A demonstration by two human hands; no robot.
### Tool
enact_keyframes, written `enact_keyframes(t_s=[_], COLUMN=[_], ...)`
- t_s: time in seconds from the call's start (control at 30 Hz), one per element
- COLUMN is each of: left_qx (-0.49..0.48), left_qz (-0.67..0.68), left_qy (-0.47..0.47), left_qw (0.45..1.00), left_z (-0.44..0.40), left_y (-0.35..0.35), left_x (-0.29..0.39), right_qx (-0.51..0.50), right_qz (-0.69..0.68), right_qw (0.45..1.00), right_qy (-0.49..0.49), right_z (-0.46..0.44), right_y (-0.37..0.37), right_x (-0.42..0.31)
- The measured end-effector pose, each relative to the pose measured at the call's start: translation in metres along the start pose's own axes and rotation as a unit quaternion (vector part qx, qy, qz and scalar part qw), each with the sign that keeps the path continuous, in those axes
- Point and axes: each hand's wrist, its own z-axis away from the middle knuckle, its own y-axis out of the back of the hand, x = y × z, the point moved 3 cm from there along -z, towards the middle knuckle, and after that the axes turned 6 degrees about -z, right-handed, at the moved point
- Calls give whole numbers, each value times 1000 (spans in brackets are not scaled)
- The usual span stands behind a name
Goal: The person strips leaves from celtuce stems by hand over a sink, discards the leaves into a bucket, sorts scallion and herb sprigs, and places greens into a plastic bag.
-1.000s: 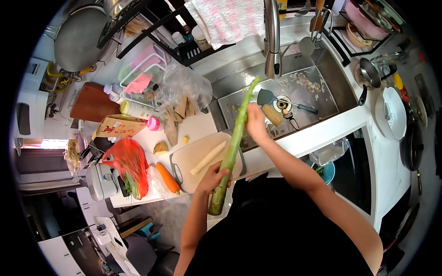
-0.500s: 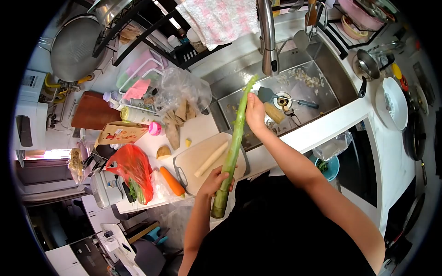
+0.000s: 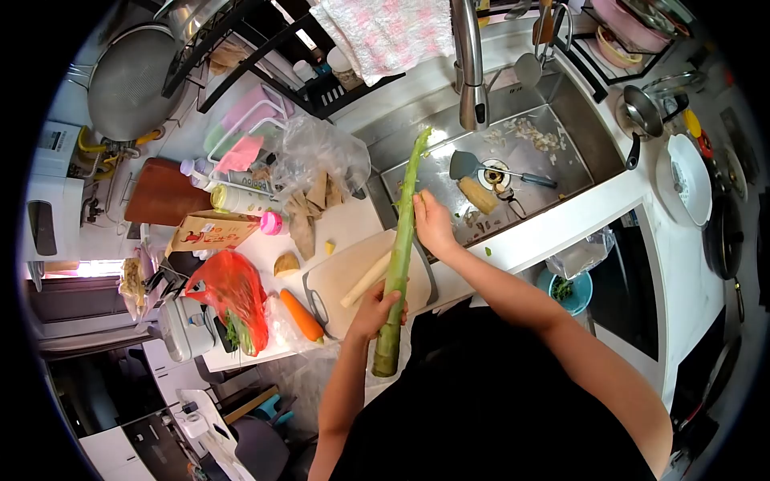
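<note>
Location: kitchen, apparently domestic. Evidence: rectangular stainless-steel sink (image 3: 573,120) beneath a tall metal faucet (image 3: 472,64); long-handled grey spatula (image 3: 465,165) in sink. Pale cutting board (image 3: 337,289) with grey ends on white surface (image 3: 353,220), left. Far left: round grey mesh strainer (image 3: 132,84). Right: small metal pan with black handle (image 3: 640,108); white plastic colander (image 3: 684,180).

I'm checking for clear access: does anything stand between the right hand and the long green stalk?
Nothing visible does. The right hand has its fingertips right at the green stalk, and the left hand grips it lower down.
</note>
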Motion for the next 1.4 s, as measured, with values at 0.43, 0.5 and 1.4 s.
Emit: enact_keyframes(t_s=[0.43,0.5,1.4], left_qx=[352,354,385], left_qz=[-397,-444,-598], left_qy=[-151,-165,-224], left_qw=[834,806,667], left_z=[14,18,11], left_y=[22,19,-18], left_x=[-15,-14,9], right_qx=[2,11,-80], right_qz=[-284,-301,323], right_qw=[951,947,934], right_qy=[-123,-116,-129], right_z=[-54,-65,-85], right_y=[80,89,121], right_x=[11,7,27])
